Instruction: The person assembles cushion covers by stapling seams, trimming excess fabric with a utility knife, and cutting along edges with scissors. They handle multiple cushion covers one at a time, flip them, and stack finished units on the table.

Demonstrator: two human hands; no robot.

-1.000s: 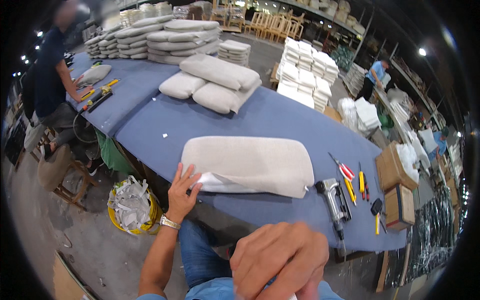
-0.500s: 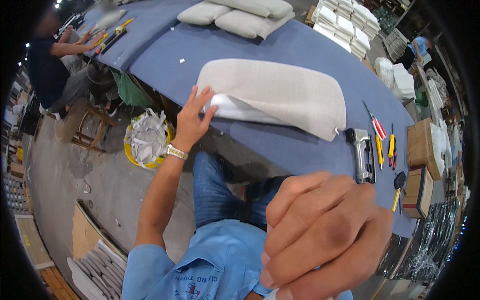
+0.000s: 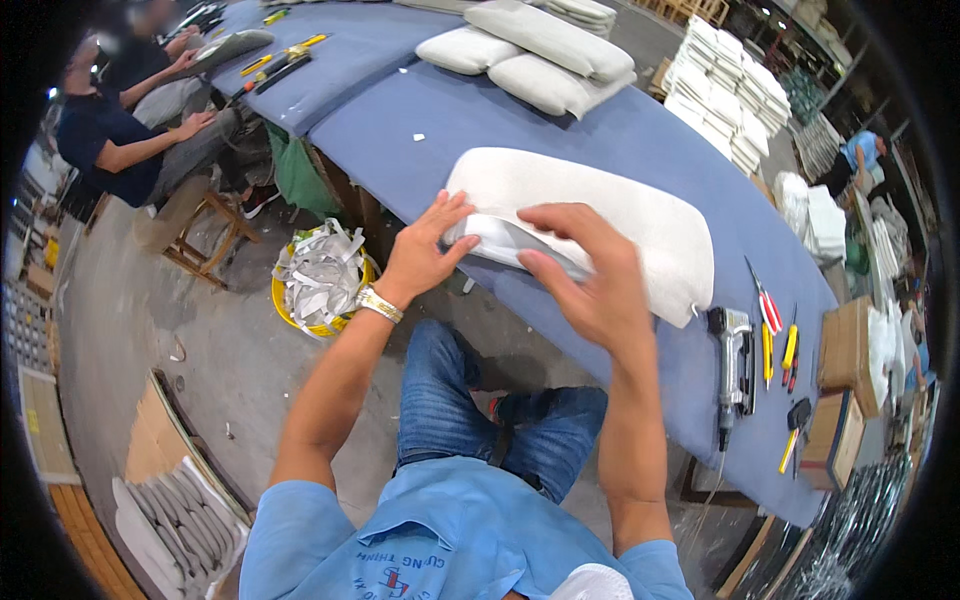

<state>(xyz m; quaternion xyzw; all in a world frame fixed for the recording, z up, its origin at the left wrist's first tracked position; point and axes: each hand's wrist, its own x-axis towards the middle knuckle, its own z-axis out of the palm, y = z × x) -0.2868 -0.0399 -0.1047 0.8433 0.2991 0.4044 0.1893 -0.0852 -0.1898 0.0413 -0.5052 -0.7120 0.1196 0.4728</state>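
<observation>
A pale grey fabric cushion [image 3: 600, 200] lies on the blue-covered table in front of me. Its near long side gapes, and white material [image 3: 500, 240] shows inside the opening. At its left end, my left hand [image 3: 425, 250] grips the edge, fingers on the cover and thumb by the opening. My right hand [image 3: 600, 275] is over the middle of the opening, thumb and forefinger apart at the cover's edge; its other fingers are partly hidden. A metal staple gun [image 3: 735, 360] rests to the right of the cushion.
Red-handled pliers [image 3: 768, 310], a yellow cutter [image 3: 767, 357] and screwdrivers lie at the right of the blue table [image 3: 400, 140]. Grey cushions [image 3: 545, 60] are stacked at the back. A yellow bucket [image 3: 290, 310] of fabric strips stands on the left. People sit at far left.
My right hand has come down and forward from close to the camera to the cushion's opening. My left hand stays on the cushion's left end. The whole view has shifted.
</observation>
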